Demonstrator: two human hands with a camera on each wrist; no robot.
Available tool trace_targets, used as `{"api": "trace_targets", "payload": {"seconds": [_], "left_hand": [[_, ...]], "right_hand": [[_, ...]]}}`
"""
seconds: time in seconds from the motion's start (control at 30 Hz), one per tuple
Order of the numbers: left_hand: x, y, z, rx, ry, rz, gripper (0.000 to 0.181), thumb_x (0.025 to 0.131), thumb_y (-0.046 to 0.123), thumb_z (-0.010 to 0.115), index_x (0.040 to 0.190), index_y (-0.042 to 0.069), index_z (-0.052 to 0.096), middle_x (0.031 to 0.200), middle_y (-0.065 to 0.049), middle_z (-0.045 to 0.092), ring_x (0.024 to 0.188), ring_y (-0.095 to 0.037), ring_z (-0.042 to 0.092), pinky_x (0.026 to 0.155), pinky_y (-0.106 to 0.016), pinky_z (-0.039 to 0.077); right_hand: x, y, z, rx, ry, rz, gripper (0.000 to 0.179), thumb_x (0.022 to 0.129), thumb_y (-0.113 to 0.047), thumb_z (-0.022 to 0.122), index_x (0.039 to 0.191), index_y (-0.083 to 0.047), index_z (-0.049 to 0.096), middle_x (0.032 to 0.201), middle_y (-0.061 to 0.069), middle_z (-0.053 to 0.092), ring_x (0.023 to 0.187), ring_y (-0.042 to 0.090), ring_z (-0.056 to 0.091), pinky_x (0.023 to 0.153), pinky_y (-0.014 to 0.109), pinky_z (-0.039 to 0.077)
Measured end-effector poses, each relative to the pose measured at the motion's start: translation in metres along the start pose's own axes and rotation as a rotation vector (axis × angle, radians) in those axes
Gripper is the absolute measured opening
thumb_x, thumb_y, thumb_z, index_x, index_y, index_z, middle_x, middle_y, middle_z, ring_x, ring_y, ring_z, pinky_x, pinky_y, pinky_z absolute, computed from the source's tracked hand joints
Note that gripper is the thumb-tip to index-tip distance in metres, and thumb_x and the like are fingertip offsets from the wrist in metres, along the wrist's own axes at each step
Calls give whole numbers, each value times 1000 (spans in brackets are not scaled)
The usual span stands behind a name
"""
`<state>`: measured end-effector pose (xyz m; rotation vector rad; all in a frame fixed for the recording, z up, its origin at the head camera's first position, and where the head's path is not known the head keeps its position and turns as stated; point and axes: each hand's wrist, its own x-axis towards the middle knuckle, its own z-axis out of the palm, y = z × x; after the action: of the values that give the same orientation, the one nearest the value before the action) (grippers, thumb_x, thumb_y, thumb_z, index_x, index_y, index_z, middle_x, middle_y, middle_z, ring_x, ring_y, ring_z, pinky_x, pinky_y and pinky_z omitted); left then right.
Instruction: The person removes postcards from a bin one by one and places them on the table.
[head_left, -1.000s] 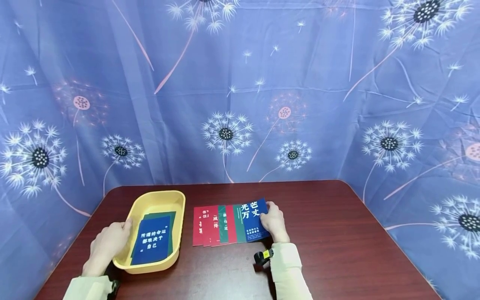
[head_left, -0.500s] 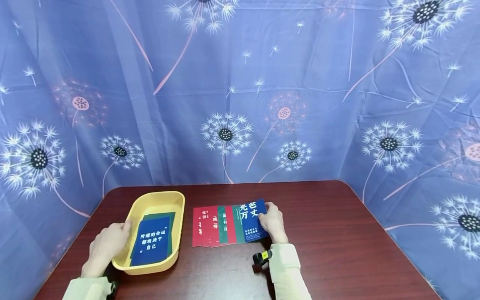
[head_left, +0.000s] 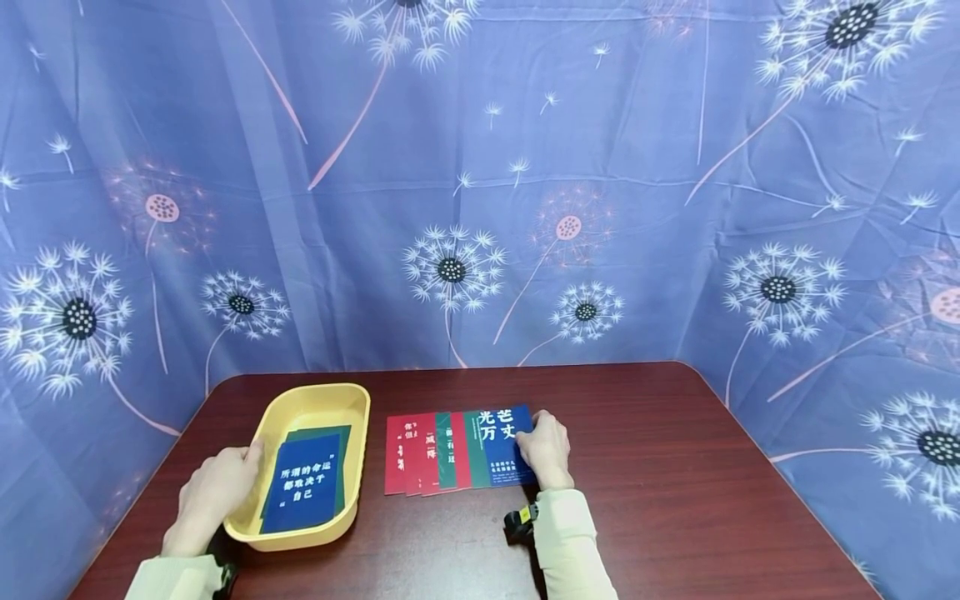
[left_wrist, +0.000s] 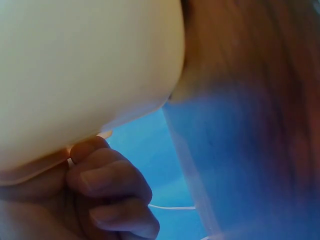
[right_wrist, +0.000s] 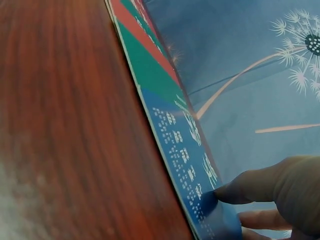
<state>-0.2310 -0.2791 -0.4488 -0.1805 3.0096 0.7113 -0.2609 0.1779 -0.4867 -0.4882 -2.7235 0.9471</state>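
Observation:
My left hand (head_left: 212,497) grips the near left rim of a yellow plastic tub (head_left: 364,442); the left wrist view shows curled fingers (left_wrist: 117,179) under its pale wall. A blue card (head_left: 318,492) with white Chinese characters lies in the tub over a green one (head_left: 347,440). To the tub's right, several red and green cards (head_left: 397,475) overlap in a fanned row. The topmost, a blue card (head_left: 502,454), ends the row at the right. My right hand (head_left: 545,452) pinches its right edge, thumb (right_wrist: 245,187) on the printed face, other fingertips at the edge.
Dark reddish wooden table (head_left: 675,500) extends to the right of the cards and toward me. A blue curtain (head_left: 480,167) with dandelion prints hangs behind it and at both sides. A small black wrist device (head_left: 517,523) sits on my right cuff.
My right hand has shifted slightly left and toward me, and the blue card in it has turned straighter, in line with the row. The left hand and tub have stayed put.

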Motion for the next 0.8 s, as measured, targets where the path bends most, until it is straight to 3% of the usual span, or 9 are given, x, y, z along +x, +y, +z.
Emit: {"api": "trace_targets", "payload": {"seconds": [0.3,0.53,0.7,0.8], "left_hand": [[0,0,-1,-2,-7,2,71,103,53,18,106,1,66,91,-27,62,77,-37,61,57,-50,44],[0,-2,1,-6,-11,-8,69,103,53,19,103,2,65,88,-24,61,75,-35,60,58,-50,43],[0,-1,1,-4,-9,-6,70,102,54,18,104,2,66,90,-26,62,76,-36,60,58,-50,43],[1,-2,1,-7,-4,-4,71,102,54,18,103,2,66,89,-25,61,75,-36,60,57,-50,43]], "right_hand": [[0,0,0,-22,-12,30,36,83,-19,73,111,-2,60,101,22,54,100,43,50,81,57,39],[0,-1,-2,61,5,16,35,88,-18,65,118,-1,57,105,24,50,104,45,45,83,60,37],[-3,-8,-11,131,-1,-35,36,92,-17,61,125,-3,57,113,23,51,106,42,47,84,59,37],[-4,-17,-18,183,-6,-100,33,93,-15,60,124,-2,59,107,20,53,99,36,49,83,53,39]]}}
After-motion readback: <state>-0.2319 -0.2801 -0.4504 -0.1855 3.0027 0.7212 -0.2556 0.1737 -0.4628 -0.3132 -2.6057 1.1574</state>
